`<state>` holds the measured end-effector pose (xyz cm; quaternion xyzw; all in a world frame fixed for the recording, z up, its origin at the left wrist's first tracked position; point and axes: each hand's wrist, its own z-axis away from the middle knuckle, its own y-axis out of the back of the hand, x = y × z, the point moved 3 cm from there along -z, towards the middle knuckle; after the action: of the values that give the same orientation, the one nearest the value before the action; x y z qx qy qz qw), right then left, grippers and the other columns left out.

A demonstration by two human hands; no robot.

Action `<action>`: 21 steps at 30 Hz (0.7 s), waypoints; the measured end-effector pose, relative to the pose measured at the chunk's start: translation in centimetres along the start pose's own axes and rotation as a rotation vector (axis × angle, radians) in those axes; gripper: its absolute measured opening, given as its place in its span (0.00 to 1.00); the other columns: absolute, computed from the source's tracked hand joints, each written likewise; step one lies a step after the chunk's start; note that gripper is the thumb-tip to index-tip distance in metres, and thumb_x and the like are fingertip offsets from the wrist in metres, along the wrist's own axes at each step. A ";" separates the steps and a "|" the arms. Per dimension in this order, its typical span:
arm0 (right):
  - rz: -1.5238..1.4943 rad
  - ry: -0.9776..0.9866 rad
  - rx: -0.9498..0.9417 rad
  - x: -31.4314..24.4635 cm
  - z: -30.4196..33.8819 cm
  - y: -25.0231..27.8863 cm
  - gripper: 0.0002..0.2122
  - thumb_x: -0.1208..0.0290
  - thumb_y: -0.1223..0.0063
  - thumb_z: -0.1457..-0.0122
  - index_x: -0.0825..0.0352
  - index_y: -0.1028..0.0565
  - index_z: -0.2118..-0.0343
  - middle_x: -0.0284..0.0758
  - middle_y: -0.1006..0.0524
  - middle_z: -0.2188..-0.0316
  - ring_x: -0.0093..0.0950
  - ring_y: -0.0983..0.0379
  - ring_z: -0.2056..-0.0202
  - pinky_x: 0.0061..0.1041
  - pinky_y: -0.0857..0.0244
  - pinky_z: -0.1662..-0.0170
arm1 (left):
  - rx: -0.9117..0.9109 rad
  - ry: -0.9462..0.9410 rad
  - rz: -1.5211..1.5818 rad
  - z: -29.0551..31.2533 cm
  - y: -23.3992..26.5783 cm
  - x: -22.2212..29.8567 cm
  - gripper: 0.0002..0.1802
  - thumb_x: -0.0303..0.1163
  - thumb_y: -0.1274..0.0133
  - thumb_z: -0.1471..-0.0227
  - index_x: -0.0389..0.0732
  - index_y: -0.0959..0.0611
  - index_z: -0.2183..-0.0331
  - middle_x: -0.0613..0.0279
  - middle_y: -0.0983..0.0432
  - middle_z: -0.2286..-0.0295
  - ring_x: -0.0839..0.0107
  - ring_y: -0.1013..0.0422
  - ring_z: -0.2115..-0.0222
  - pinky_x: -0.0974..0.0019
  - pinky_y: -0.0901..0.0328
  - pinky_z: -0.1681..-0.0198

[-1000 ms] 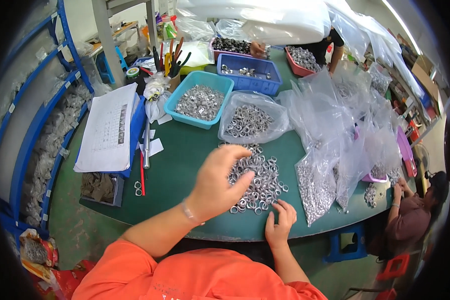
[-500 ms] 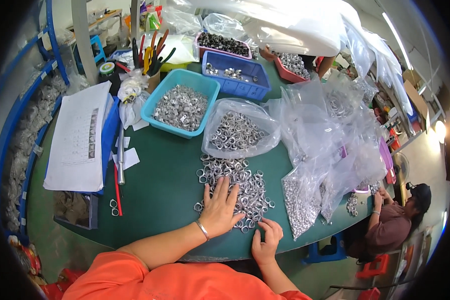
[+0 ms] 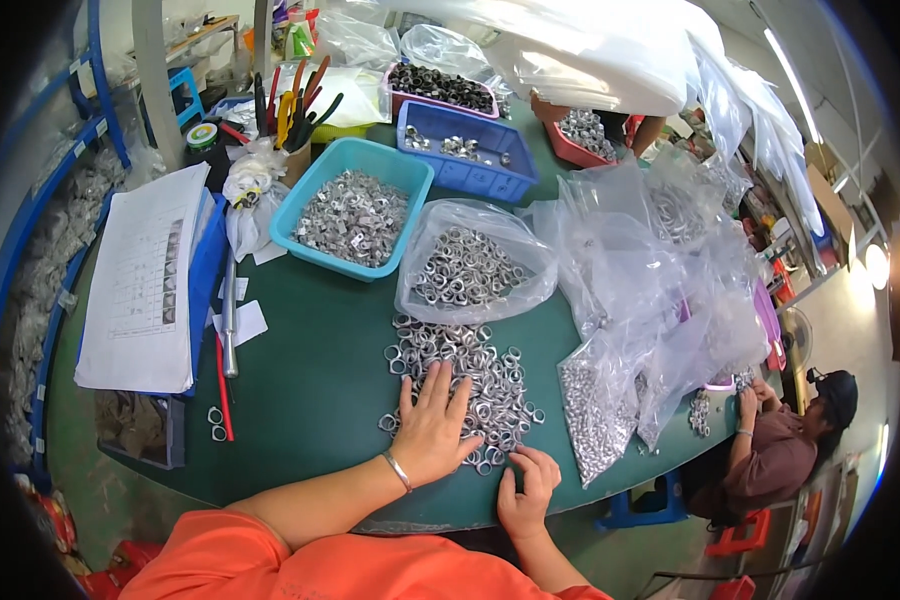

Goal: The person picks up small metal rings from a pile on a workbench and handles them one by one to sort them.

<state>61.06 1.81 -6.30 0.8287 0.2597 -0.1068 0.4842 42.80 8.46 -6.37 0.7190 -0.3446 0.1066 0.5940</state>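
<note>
My left hand lies palm down with spread fingers on a loose heap of silver metal rings, on the green tabletop. A bracelet circles that wrist. At the heap's near right edge is my right hand, its fingers loosely bent and the thumb apart from them. Its fingertips are close to the nearest rings; I see nothing held in it, though the palm is hidden. Directly behind the heap, an open clear plastic bag contains more of these rings.
A turquoise bin and a blue bin hold small metal parts. Filled clear bags lie right. Papers, a metal rod and a red stick lie left. Another person sits at right.
The whole view has shifted slightly. Both hands keep nearly the same places at the ring heap, and no ring has visibly been picked up.
</note>
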 end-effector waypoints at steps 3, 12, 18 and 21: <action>-0.010 -0.002 0.002 -0.1 0.0 0.3 0.13 0.79 0.43 0.54 0.64 0.24 0.62 0.36 0.23 0.58 0.37 0.29 0.54 0.35 0.45 0.47 | 0.002 -0.002 -0.001 0.0 0.1 0.1 0.49 0.49 0.37 0.55 0.34 0.40 0.39 0.32 0.50 0.39 0.39 0.54 0.37 0.29 0.60 0.40; -0.391 0.040 0.284 0.8 -14.2 2.0 0.12 0.86 0.49 0.49 0.73 0.26 0.60 0.43 0.24 0.59 0.36 0.27 0.57 0.30 0.35 0.51 | -0.043 0.008 -0.063 -0.1 0.5 -0.4 0.50 0.50 0.37 0.55 0.34 0.40 0.39 0.32 0.51 0.39 0.39 0.54 0.37 0.30 0.61 0.40; -0.571 0.015 0.405 2.9 -34.0 0.8 0.15 0.78 0.47 0.47 0.72 0.27 0.56 0.40 0.22 0.63 0.28 0.24 0.61 0.26 0.31 0.56 | -0.058 -0.054 -0.058 -0.2 0.2 0.2 0.51 0.50 0.37 0.56 0.34 0.41 0.39 0.33 0.52 0.38 0.39 0.56 0.36 0.31 0.63 0.39; -0.642 -0.146 0.358 2.9 -40.8 -2.5 0.21 0.76 0.47 0.51 0.73 0.29 0.51 0.48 0.23 0.59 0.38 0.24 0.56 0.32 0.31 0.51 | -0.064 -0.034 -0.085 0.2 0.3 -0.3 0.52 0.50 0.38 0.55 0.33 0.42 0.39 0.33 0.53 0.38 0.38 0.57 0.36 0.31 0.64 0.39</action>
<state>59.15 38.81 11.32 0.7670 0.4480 -0.3558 0.2907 42.28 8.39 -6.35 0.7156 -0.3270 0.0579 0.6146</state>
